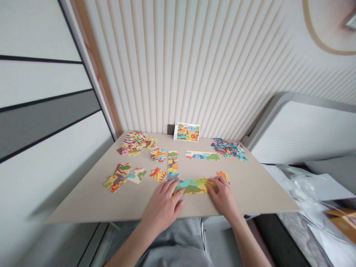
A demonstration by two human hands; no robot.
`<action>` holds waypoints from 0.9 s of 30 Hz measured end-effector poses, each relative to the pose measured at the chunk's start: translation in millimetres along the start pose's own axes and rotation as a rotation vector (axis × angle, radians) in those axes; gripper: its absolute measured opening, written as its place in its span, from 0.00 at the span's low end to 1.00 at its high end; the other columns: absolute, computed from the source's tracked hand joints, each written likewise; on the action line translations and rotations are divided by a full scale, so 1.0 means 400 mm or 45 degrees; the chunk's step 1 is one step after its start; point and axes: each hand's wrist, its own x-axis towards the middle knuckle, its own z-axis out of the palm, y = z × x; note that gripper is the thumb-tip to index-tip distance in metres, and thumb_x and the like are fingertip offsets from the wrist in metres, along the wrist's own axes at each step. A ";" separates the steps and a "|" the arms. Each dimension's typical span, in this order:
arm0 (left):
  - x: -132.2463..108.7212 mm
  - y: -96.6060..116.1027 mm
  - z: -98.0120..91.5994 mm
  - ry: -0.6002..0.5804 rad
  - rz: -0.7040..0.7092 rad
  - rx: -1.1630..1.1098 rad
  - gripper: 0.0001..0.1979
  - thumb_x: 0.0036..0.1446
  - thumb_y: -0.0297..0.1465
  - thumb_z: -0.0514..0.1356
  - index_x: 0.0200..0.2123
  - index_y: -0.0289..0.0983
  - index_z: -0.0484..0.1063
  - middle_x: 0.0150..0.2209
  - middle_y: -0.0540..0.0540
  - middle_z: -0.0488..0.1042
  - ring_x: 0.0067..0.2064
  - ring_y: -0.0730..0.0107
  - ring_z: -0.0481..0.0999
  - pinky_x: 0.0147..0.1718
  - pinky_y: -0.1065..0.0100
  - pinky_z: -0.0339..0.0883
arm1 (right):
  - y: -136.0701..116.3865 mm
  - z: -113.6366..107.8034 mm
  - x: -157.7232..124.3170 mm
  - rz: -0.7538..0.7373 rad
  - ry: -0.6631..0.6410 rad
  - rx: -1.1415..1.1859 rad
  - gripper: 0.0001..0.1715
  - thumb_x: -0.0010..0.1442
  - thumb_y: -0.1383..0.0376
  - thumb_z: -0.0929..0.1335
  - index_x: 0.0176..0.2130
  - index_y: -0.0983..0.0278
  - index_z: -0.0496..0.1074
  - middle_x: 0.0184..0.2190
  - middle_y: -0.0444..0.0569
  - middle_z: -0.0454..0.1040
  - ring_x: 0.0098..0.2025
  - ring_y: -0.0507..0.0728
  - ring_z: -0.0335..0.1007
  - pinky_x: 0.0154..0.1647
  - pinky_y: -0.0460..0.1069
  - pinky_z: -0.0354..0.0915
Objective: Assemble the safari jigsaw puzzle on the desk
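Observation:
A joined strip of jigsaw puzzle pieces point(191, 186) in green, yellow and blue lies flat near the table's front edge. My left hand point(164, 203) rests on its left end, fingers stretched out and thumb apart. At the right end, my right hand point(223, 193) lies with fingertips and thumb spread on the pieces, its fingers covering part of the corner. An upright column of joined pieces point(172, 162) meets the strip's left end. Beyond my right fingers, orange pieces point(223, 175) show. Another joined strip point(203, 155) with a blue elephant lies farther back.
A picture card point(187, 132) leans against the ribbed wall. Puzzle piles lie at back left point(137, 142) and back right point(229, 148). A small animal-pattern heap point(158, 154), sun pieces point(158, 174), a hill section point(137, 175) and a lion section point(118, 178) lie left.

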 end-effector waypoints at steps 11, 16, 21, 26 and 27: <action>-0.003 0.004 -0.005 0.041 0.005 -0.020 0.19 0.67 0.37 0.56 0.59 0.44 0.70 0.61 0.41 0.68 0.62 0.54 0.65 0.63 0.47 0.57 | 0.194 -0.105 0.046 0.134 0.094 -0.121 0.24 0.67 0.51 0.62 0.49 0.61 0.77 0.48 0.56 0.77 0.50 0.64 0.71 0.56 0.60 0.64; -0.003 0.005 -0.006 0.049 -0.002 -0.021 0.18 0.66 0.36 0.56 0.58 0.44 0.71 0.61 0.40 0.69 0.62 0.53 0.65 0.63 0.46 0.58 | 0.198 -0.094 0.038 0.056 -0.063 -0.111 0.27 0.66 0.48 0.64 0.56 0.59 0.74 0.55 0.55 0.74 0.56 0.64 0.69 0.60 0.62 0.62; -0.002 0.014 -0.013 0.048 -0.028 -0.031 0.19 0.66 0.35 0.57 0.58 0.44 0.70 0.60 0.41 0.69 0.63 0.53 0.65 0.63 0.47 0.59 | 0.221 -0.085 0.041 0.030 -0.131 -0.151 0.27 0.65 0.47 0.65 0.56 0.57 0.76 0.58 0.53 0.72 0.59 0.65 0.68 0.62 0.62 0.61; -0.009 0.017 -0.017 0.100 -0.063 -0.022 0.18 0.66 0.32 0.55 0.58 0.42 0.70 0.57 0.41 0.70 0.61 0.55 0.67 0.63 0.49 0.59 | 0.279 -0.068 0.045 0.084 -0.061 -0.203 0.27 0.65 0.48 0.63 0.54 0.59 0.77 0.60 0.55 0.71 0.59 0.65 0.70 0.61 0.61 0.64; -0.012 0.008 -0.020 0.120 -0.079 -0.014 0.17 0.67 0.31 0.55 0.57 0.42 0.70 0.56 0.41 0.71 0.60 0.56 0.68 0.62 0.50 0.60 | 0.287 -0.064 0.044 0.090 -0.042 -0.221 0.27 0.66 0.48 0.63 0.54 0.59 0.77 0.60 0.55 0.71 0.59 0.66 0.70 0.61 0.61 0.64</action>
